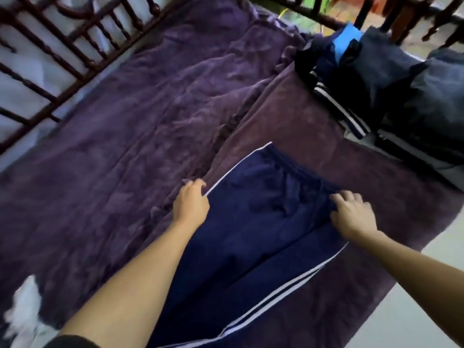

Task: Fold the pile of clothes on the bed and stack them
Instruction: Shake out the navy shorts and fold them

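Navy track pants (253, 222) with white side stripes lie spread flat on the purple bed cover (125, 146), waistband toward the far side. My left hand (192, 203) pinches the striped left edge of the pants near the hip. On the right side of the pants, my right hand (351, 214) has its fingers curled into the fabric. A pile of dark clothes (364, 79), with a striped garment and a blue piece on top, sits at the far right of the bed.
A dark wooden headboard (62, 46) with turned spindles runs along the upper left. Further wooden rails (326, 18) stand behind the pile. Something white (25, 305) lies at the lower left. Pale floor (414, 310) shows at the lower right.
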`<state>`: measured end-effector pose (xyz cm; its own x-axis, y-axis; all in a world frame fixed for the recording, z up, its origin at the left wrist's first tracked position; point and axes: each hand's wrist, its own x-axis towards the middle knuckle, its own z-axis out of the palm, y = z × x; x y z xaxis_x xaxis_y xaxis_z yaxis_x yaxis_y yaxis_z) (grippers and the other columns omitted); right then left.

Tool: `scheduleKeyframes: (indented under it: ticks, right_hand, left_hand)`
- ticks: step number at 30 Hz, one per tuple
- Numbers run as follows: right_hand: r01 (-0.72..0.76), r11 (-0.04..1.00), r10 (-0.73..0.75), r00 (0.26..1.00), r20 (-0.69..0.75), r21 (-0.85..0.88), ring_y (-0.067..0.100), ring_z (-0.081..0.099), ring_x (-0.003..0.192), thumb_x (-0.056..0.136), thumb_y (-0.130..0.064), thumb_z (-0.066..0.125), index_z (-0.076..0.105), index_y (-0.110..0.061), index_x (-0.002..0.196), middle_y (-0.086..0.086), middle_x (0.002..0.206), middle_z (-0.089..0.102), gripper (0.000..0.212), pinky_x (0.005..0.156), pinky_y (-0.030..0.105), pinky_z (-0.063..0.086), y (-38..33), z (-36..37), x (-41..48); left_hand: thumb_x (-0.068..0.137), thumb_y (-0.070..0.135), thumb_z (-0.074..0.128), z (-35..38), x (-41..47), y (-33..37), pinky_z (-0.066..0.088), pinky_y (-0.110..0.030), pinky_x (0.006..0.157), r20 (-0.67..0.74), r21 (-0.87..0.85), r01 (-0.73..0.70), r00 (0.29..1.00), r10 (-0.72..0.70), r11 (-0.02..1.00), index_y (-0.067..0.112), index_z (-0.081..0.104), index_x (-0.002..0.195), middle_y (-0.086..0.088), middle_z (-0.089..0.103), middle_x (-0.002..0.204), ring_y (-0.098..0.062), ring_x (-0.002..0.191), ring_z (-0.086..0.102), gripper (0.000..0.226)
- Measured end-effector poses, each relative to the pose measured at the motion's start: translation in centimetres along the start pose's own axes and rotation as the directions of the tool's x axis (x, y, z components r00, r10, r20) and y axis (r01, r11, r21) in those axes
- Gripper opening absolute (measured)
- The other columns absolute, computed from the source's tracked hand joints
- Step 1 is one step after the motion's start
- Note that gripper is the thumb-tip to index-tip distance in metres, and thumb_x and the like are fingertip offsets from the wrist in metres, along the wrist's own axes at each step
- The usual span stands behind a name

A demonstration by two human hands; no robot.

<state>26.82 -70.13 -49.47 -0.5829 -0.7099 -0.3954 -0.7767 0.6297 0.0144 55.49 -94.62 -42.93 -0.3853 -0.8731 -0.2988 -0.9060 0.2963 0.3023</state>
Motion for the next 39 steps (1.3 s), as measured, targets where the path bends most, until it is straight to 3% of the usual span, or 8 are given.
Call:
scheduleKeyframes:
  ticks: [10, 15, 21, 24, 27, 29, 34, 39]
  right_hand:
    - [0.74, 0.673, -0.684, 0.629, 0.369, -0.015, 0.022, 0.048, 0.119, 0.092, -0.028, 0.043, 0.052, -0.024, 0.127, -0.002, 0.126, 0.055, 0.037, 0.094, 0.035, 0.035, -23.9, 5.7, -13.5]
    - [0.864, 0.501, -0.764, 0.416, 0.493, 0.047, 0.022, 0.041, 0.13, 0.088, -0.052, 0.055, 0.036, -0.024, 0.146, 0.0, 0.145, 0.042, 0.067, 0.104, 0.036, 0.033, -31.5, 11.9, -21.2]
    - [0.793, 0.586, -0.664, 0.587, 0.462, -0.165, 0.023, 0.051, 0.119, 0.092, -0.029, 0.049, 0.041, -0.028, 0.139, 0.0, 0.129, 0.055, 0.048, 0.09, 0.035, 0.041, -34.9, 17.3, -26.1]
    - [0.829, 0.556, -0.78, 0.546, 0.307, -0.061, 0.027, 0.06, 0.094, 0.084, -0.016, 0.06, 0.063, -0.018, 0.105, 0.004, 0.099, 0.06, 0.021, 0.062, 0.036, 0.049, -33.6, 16.9, -28.4]
    - [0.89, 0.452, -0.868, 0.453, 0.205, -0.054, 0.026, 0.063, 0.064, 0.054, -0.011, 0.085, 0.065, -0.017, 0.077, 0.004, 0.077, 0.058, 0.031, 0.035, 0.029, 0.04, -31.0, 15.3, -30.9]
    - [0.888, 0.439, -0.796, 0.456, 0.399, -0.139, 0.023, 0.065, 0.077, 0.064, -0.018, 0.079, 0.066, -0.022, 0.088, 0.002, 0.092, 0.061, 0.028, 0.047, 0.029, 0.046, -29.3, 14.9, -32.9]
    - [0.87, 0.453, -0.331, 0.368, 0.869, -0.196, 0.022, 0.054, 0.122, 0.088, -0.026, 0.052, 0.058, -0.028, 0.123, 0.0, 0.131, 0.058, 0.036, 0.098, 0.034, 0.044, -27.8, 16.0, -35.5]
    - [0.839, 0.516, -0.614, 0.502, 0.609, -0.172, 0.027, 0.063, 0.106, 0.09, -0.034, 0.048, 0.065, -0.025, 0.107, 0.003, 0.114, 0.068, 0.025, 0.085, 0.033, 0.049, -37.0, 13.9, -32.0]
  left_hand:
    - [0.091, 0.021, 0.056, 4.3, -27.5, -25.6, 0.049, -0.031, 0.087, 0.34, 0.25, 0.342, 0.845, -0.413, 0.906, 0.027, 0.058, 0.12, 0.004, 0.056, 0.118, -0.017, 0.107, 0.056, 0.03]
    - [0.088, 0.025, 0.06, 6.7, -34.8, -34.3, 0.031, -0.039, 0.108, 0.265, 0.427, 0.307, 0.857, -0.442, 0.851, 0.027, 0.009, 0.153, -0.012, 0.016, 0.157, -0.03, 0.141, 0.021, 0.082]
    - [0.088, 0.025, 0.061, 10.4, -34.3, -39.6, 0.004, -0.051, 0.116, 0.186, 0.443, 0.209, 0.93, -0.318, 0.872, 0.032, 0.022, 0.15, -0.011, 0.0, 0.161, -0.034, 0.147, -0.009, 0.074]
    - [0.083, 0.018, 0.058, 11.0, -35.2, -39.6, 0.008, -0.05, 0.118, 0.238, 0.418, 0.103, 0.946, -0.219, 0.903, 0.024, 0.055, 0.123, -0.003, 0.054, 0.131, -0.027, 0.139, 0.03, 0.04]
    - [0.059, 0.017, 0.079, 10.4, -39.5, -38.2, 0.046, -0.036, 0.091, 0.142, 0.291, 0.053, 0.985, -0.098, 0.955, 0.017, 0.065, 0.092, 0.0, 0.066, 0.079, -0.021, 0.079, 0.064, 0.036]
    - [0.047, 0.02, 0.086, 10.8, -44.4, -36.6, 0.051, -0.031, 0.069, 0.22, 0.196, 0.035, 0.972, -0.079, 0.98, 0.017, 0.067, 0.084, -0.002, 0.064, 0.073, -0.022, 0.067, 0.064, 0.041]
    - [0.083, 0.039, 0.058, 12.3, -51.6, -34.6, 0.043, -0.038, 0.091, 0.632, 0.097, 0.22, 0.74, -0.231, 0.971, 0.021, 0.053, 0.12, -0.009, 0.046, 0.134, -0.028, 0.124, 0.044, 0.041]
    - [0.089, 0.029, 0.057, 7.8, -44.0, -41.0, 0.047, -0.039, 0.075, 0.057, -0.291, 0.579, 0.805, -0.59, 0.762, 0.018, 0.063, 0.083, -0.011, 0.064, 0.097, -0.034, 0.094, 0.061, 0.014]
